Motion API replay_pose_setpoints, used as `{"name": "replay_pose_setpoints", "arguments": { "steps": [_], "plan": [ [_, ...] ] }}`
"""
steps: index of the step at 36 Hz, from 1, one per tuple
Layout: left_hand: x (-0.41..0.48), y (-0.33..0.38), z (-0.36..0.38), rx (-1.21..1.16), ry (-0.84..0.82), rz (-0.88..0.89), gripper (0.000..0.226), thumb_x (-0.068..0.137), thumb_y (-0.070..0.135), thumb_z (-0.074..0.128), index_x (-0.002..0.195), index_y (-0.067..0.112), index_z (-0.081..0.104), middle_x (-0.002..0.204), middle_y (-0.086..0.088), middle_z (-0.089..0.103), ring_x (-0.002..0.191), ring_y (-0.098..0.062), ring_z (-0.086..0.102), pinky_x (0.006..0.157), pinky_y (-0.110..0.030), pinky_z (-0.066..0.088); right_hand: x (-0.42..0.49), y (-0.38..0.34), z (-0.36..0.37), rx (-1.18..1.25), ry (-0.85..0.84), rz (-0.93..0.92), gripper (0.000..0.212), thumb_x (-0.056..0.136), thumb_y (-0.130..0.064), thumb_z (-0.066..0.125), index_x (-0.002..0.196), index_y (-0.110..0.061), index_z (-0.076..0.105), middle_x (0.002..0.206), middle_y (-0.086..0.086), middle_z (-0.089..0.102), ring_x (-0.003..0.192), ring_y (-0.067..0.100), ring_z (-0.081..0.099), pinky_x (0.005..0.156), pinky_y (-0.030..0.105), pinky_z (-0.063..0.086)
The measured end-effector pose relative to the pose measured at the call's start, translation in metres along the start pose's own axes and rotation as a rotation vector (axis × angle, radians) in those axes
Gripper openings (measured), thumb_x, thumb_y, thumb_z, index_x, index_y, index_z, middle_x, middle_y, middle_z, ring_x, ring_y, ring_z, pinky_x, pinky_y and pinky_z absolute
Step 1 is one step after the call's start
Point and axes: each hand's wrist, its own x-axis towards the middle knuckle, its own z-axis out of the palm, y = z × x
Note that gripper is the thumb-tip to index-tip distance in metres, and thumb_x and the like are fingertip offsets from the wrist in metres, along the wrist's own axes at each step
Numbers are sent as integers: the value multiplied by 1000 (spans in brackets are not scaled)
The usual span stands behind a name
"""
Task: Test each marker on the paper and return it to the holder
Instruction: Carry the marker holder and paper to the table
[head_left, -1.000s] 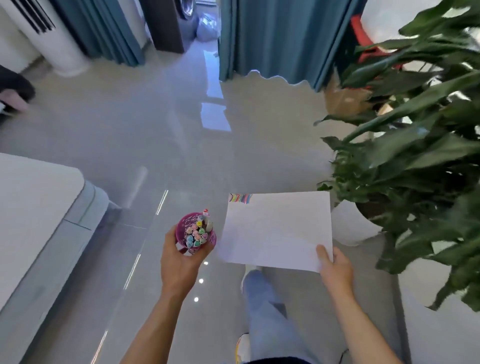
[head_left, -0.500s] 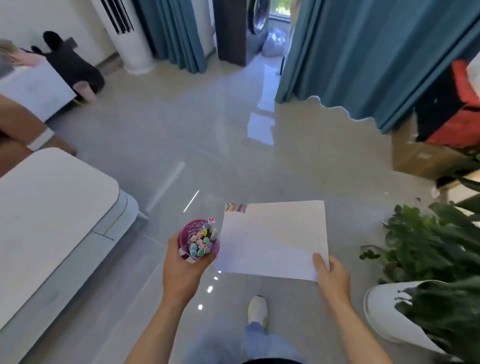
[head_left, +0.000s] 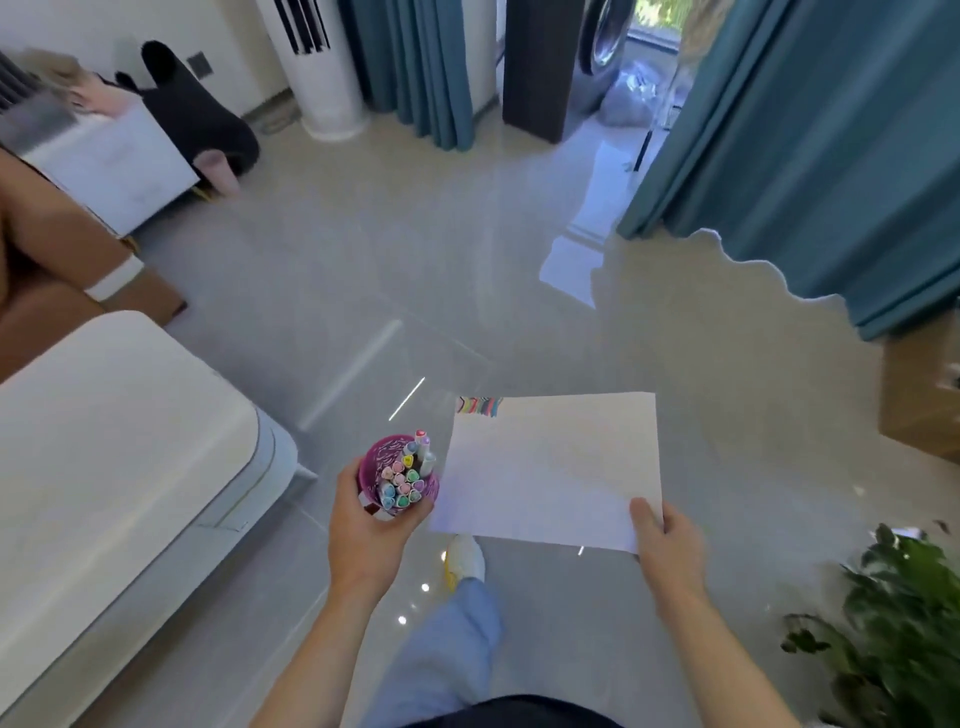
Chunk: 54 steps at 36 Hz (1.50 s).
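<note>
My left hand (head_left: 363, 535) grips a purple cup-shaped holder (head_left: 375, 464) from below and the side. Several pastel-capped markers (head_left: 401, 480) stand in it, two of them poking up higher at its far right rim. My right hand (head_left: 667, 545) pinches the near right corner of a white sheet of paper (head_left: 550, 467), held flat in the air to the right of the holder. A row of short coloured test strokes (head_left: 479, 405) marks the paper's far left corner.
A white table (head_left: 104, 441) stands at the left over the glossy grey floor (head_left: 395, 270). A potted plant (head_left: 893, 623) is at the lower right, a cardboard box (head_left: 919, 400) and teal curtains (head_left: 810, 145) at the right. My shoe (head_left: 465, 564) steps below the paper.
The view has swung left and upward as I walk: the plant slid to the lower right corner and more of the room's far side shows. Both hands keep their hold.
</note>
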Motion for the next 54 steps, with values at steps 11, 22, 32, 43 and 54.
{"name": "replay_pose_setpoints", "arguments": {
  "steps": [11,22,32,43,54],
  "plan": [
    [162,63,15,-22,48,13,76,60,26,96,121,35,51,108,20,66,97,-1,66,89,-39,56,126,-123,67,-20,-9,7,29,95,-29,64,76,-6,64,65,3,52,63,21,44,64,36,40],
    [299,115,75,-21,190,-28,78,60,27,96,120,38,48,109,17,65,97,-1,66,85,-34,56,278,-235,131,-100,-148,-55,31,94,-35,61,77,-9,63,70,8,62,67,26,55,70,42,50],
    [399,180,133,-106,400,-111,78,57,29,97,119,41,51,108,20,66,96,1,66,82,-31,56,417,-366,180,-179,-277,-119,29,98,-24,62,78,-3,63,67,8,54,65,24,49,65,40,46],
    [510,204,143,-141,509,-216,76,58,28,97,118,41,52,110,16,67,98,-3,67,85,-35,56,480,-487,272,-170,-454,-146,19,101,-20,59,90,-10,70,73,3,62,65,17,54,59,32,42],
    [667,215,97,-198,571,-271,80,51,40,94,119,41,51,113,12,67,101,-8,68,89,-47,57,539,-591,412,-237,-541,-160,15,101,-28,59,95,-24,73,93,4,76,89,28,72,85,56,61]
  ]
}}
